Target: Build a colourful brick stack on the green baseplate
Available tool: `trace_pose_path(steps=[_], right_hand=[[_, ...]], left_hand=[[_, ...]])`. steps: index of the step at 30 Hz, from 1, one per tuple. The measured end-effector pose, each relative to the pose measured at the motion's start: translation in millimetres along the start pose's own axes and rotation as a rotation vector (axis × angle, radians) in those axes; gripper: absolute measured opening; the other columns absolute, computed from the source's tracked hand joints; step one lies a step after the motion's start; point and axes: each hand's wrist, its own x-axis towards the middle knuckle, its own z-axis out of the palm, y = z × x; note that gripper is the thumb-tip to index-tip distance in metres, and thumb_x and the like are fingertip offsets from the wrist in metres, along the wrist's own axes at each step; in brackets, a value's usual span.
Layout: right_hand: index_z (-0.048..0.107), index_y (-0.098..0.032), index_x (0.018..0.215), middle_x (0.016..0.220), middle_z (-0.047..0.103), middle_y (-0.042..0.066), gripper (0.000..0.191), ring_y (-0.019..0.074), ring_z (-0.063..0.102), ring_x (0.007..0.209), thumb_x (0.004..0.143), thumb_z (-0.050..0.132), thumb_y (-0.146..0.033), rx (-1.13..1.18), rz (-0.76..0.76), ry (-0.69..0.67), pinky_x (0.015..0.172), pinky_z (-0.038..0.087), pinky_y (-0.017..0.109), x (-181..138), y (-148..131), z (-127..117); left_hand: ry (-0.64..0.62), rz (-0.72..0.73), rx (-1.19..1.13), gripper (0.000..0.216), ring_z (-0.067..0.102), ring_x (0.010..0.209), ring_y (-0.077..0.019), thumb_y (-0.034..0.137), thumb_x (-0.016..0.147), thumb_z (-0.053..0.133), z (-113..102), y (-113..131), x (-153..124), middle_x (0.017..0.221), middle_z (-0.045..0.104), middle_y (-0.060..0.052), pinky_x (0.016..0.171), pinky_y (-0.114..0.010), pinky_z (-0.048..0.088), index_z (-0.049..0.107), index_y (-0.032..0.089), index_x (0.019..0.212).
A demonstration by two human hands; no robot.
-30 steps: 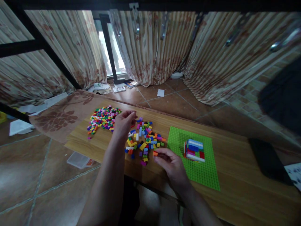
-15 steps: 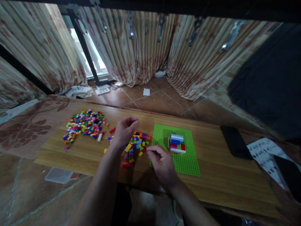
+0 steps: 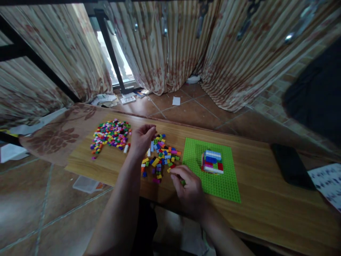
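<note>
My left hand (image 3: 140, 140) hovers with fingers curled together over the near pile of loose coloured bricks (image 3: 161, 158) on the wooden table (image 3: 266, 199). What its fingertips hold is too small to make out. My right hand (image 3: 188, 188) rests at the table's front edge beside the same pile, fingers pinched on a small brick I cannot name. Just right of it lies a green baseplate (image 3: 223, 186) with a small block of stacked bricks (image 3: 212, 162) on it. A second, larger pile of small bricks (image 3: 110, 134) lies at the far left.
A black phone (image 3: 291, 165) lies on the table at the right, next to a printed sheet (image 3: 329, 183). Striped curtains (image 3: 170, 46) hang behind the table. Papers lie on the tiled floor by the window. A clear plastic lid (image 3: 86, 184) lies on the floor.
The camera view has shifted. My right hand has slid a little along the front edge by the near pile. My left hand stays above the pile, still curled.
</note>
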Motion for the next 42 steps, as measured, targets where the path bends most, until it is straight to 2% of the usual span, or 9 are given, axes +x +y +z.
trace_pose_path(steps=[4,16,22,26,36,42], right_hand=[[0.067,-0.022,0.095,0.091,0.067,0.005,0.019,0.0177,0.064,0.087,0.092,0.049,-0.015,-0.036,0.000,0.015,0.079,0.052,0.031,3,2,0],[0.067,-0.020,0.095,0.090,0.067,0.006,0.019,0.0167,0.064,0.086,0.093,0.049,-0.014,-0.068,-0.043,-0.019,0.078,0.052,0.029,2,5,-1],[0.067,-0.021,0.093,0.089,0.068,0.005,0.017,0.0179,0.065,0.083,0.093,0.050,-0.017,-0.141,-0.018,-0.014,0.074,0.052,0.030,2,7,-4],[0.068,-0.022,0.097,0.092,0.068,0.006,0.019,0.0192,0.065,0.086,0.093,0.051,-0.017,-0.172,-0.027,-0.026,0.078,0.053,0.033,1,8,-1],[0.069,-0.019,0.109,0.101,0.064,0.010,0.024,0.0233,0.060,0.095,0.095,0.050,-0.021,-0.374,-0.141,-0.010,0.084,0.052,0.039,4,17,13],[0.068,-0.023,0.120,0.112,0.060,0.012,0.038,0.0248,0.055,0.096,0.094,0.042,-0.013,-0.454,-0.310,-0.162,0.081,0.050,0.041,13,11,23]], left_hand=[[0.040,0.007,0.003,0.025,0.054,0.050,-0.0075,0.031,0.066,0.075,-5,1,1,0.064,0.065,-0.001,0.052,-0.020,0.042,0.069,0.012,0.081],[0.029,0.003,0.000,0.019,0.053,0.049,-0.0062,0.026,0.068,0.070,-6,3,-2,0.064,0.065,0.000,0.049,-0.017,0.041,0.069,0.012,0.081],[0.060,0.012,-0.002,0.020,0.054,0.050,-0.0069,0.029,0.069,0.070,-12,3,3,0.065,0.065,0.000,0.050,-0.018,0.041,0.068,0.013,0.080],[0.091,0.017,-0.022,0.021,0.054,0.052,-0.0072,0.031,0.068,0.072,-16,2,5,0.066,0.065,0.000,0.051,-0.019,0.042,0.068,0.014,0.080],[0.094,0.016,-0.048,0.023,0.054,0.051,-0.0071,0.033,0.069,0.072,-19,2,5,0.065,0.064,0.000,0.051,-0.019,0.043,0.068,0.014,0.079],[0.067,0.003,-0.078,0.017,0.053,0.051,-0.0068,0.028,0.070,0.070,-16,4,3,0.064,0.064,0.000,0.050,-0.019,0.041,0.068,0.014,0.079]])
